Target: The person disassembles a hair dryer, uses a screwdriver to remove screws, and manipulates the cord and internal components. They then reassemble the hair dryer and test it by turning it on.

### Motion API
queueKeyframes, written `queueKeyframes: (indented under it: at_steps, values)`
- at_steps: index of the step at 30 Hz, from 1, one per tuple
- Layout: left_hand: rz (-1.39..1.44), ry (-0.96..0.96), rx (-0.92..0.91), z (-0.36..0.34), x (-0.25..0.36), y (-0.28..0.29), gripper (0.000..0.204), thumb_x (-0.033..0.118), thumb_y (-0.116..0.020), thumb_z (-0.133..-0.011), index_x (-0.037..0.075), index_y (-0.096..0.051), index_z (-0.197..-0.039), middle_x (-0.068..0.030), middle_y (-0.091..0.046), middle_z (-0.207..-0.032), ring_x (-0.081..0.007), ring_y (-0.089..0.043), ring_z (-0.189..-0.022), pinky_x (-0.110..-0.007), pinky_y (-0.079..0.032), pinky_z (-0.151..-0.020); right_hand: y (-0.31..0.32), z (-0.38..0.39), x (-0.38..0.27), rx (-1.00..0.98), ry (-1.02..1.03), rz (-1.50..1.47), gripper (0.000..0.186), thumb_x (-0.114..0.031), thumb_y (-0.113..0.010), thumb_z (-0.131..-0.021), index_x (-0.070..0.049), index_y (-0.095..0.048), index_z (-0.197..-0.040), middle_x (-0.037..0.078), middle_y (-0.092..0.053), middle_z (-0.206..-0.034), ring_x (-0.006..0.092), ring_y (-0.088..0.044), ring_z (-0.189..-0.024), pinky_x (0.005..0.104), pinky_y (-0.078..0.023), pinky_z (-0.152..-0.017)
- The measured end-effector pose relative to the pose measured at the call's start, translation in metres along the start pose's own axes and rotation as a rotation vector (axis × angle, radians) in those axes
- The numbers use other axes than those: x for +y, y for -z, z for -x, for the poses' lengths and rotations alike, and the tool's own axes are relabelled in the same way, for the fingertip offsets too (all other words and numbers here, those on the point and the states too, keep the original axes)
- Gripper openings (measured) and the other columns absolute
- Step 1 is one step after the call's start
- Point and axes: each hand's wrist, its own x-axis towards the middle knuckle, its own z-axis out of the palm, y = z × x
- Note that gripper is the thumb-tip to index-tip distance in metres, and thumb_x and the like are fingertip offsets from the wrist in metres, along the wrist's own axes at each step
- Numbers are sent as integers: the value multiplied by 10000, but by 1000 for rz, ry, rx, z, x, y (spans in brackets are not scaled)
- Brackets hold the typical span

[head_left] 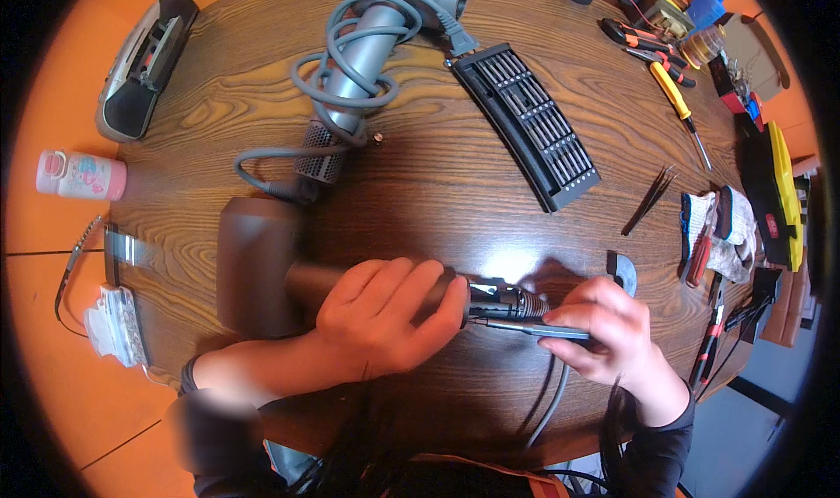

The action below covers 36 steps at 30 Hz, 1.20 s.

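My left hand (385, 314) is wrapped round the handle of a dark brown hair dryer (258, 262), whose body lies to the left. The handle's far end is uncovered, showing dark inner parts and a ribbed piece (502, 297). My right hand (599, 327) grips a slim grey metal tool (534, 329), its tip at the underside of those parts. A grey cord (553, 397) runs down toward the table's front edge, and a small grey piece (623, 275) lies just beyond my right hand.
On the wooden table (525, 235) are a silver hair dryer (359, 69) with coiled cord, a bit case (525, 122), tweezers (647, 200), a yellow screwdriver (674, 95), gloves (735, 235), pliers (652, 52), a black-grey case (140, 69), a pink-white bottle (87, 174) and a clear bag (114, 332).
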Motion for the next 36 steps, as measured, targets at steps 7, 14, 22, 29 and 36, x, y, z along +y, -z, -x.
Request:
queueKeyframes:
  at_steps: [7, 14, 22, 29, 36]
  values:
    - [14, -10, -4, -1, -1, -1, 186, 157, -579, -718, 93, -596, -892, -77, -584, -831, -174, -564, -695, -256, -441, -614, 6, 4, -6, -58, 457, 562, 284, -58, -695, -643, -88, -627, -917, 55, -529, -735, 119, -512, -518, 207, -392, -405]
    - [-5, -12, 13, -1, -1, 0, 185, 154, -578, -719, 102, -598, -895, -72, -588, -819, -173, -565, -689, -254, -445, -608, 10, -3, -10, -256, -678, -727, 182, -45, -690, -749, -16, -624, -917, 46, -583, -617, 40, -527, -543, 197, -415, -455]
    - [9, 2, -24, -2, -1, 1, 182, 162, -580, -713, 115, -601, -888, -62, -591, -820, -161, -572, -690, -244, -443, -605, -1, -1, -4, -13, 525, 630, 304, -95, -662, -666, -90, -616, -966, 15, -507, -726, 78, -502, -524, 183, -400, -393]
    - [23, -14, -12, -2, 0, 3, 187, 152, -575, -712, 115, -599, -893, -66, -589, -821, -170, -573, -685, -254, -442, -598, 0, 6, -15, -168, 67, 85, 204, -22, -673, -697, -42, -632, -895, 60, -554, -714, 127, -553, -538, 232, -461, -458]
    - [29, -4, -60, -2, 1, 2, 193, 177, -580, -728, 109, -597, -908, -69, -587, -838, -170, -574, -711, -258, -444, -619, -3, 0, -11, -127, -96, -210, 209, -9, -707, -688, -47, -655, -888, 60, -587, -709, 151, -602, -593, 237, -483, -477]
